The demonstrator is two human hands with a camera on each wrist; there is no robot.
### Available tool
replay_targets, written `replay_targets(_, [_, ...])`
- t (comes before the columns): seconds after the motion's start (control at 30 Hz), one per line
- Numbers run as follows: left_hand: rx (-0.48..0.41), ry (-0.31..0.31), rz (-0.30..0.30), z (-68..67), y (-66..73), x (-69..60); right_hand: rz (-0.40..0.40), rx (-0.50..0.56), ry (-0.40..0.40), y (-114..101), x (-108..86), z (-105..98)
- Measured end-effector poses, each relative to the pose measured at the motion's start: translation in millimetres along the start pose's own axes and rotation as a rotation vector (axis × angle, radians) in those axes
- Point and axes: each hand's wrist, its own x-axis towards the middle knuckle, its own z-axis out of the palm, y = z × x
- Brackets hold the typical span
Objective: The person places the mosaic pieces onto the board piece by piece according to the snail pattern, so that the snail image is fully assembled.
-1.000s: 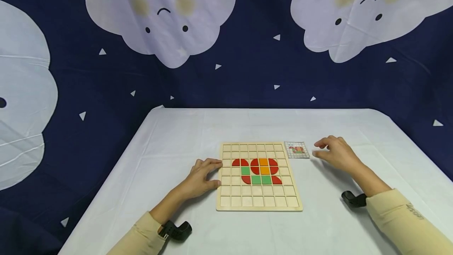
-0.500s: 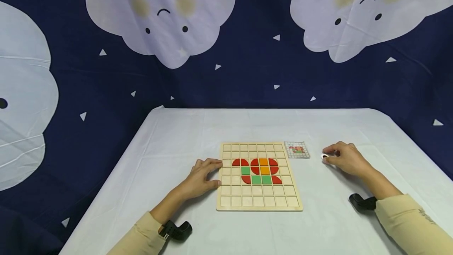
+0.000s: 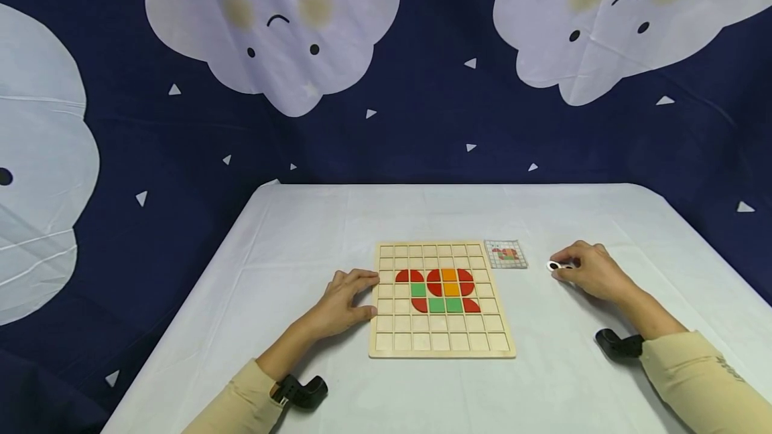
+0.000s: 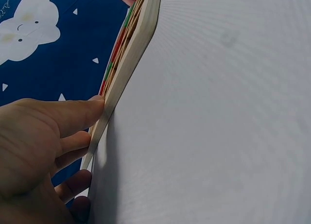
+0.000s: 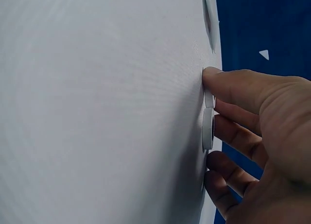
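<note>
Near the table's right side, my right hand [image 3: 596,274] pinches a small white disc with a black centre [image 3: 553,266] between thumb and index finger, low at the tabletop. A second such disc [image 5: 208,129] lies just behind it, under the hand's fingers in the right wrist view. My left hand [image 3: 339,305] rests at the left edge of a wooden grid board [image 3: 440,345], its thumb and fingertips touching the rim. Red, orange and green tiles [image 3: 454,305] form a figure in the board's middle squares. The palm side of the right hand is hidden from the head view.
A small printed card [image 3: 505,254] with a gridded picture lies against the board's upper right corner, left of the right hand. The white-covered table [image 3: 338,213] ends at a dark blue cloth backdrop [image 3: 410,153] with clouds.
My right hand has moved right and slightly nearer, away from the card, and its fingers have closed on a white disc. The second disc has come into sight. The left hand stays put.
</note>
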Motion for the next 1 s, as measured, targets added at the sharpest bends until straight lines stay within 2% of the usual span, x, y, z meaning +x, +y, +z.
replay_targets(0.23, [0.002,0.012,0.011,0.6,-0.4,0.1,-0.011,-0.014,0.015,-4.8,0.2,-0.9])
replay_targets(0.4, [0.0,0.008,0.001,0.1,0.7,0.1,-0.03,0.008,0.013,-22.7,4.5,-1.6])
replay_targets(0.57, [0.007,-0.005,-0.012,-0.2,0.3,0.0,-0.078,0.047,-0.003,-54.8,12.6,5.0])
replay_targets(0.77, [0.006,0.003,-0.01,0.4,0.3,0.0,-0.155,0.101,-0.011,-101.2,29.0,23.8])
replay_targets(1.0, [-0.002,0.007,-0.008,0.1,1.4,-0.5,-0.154,0.149,-0.095,-148.5,46.8,47.9])
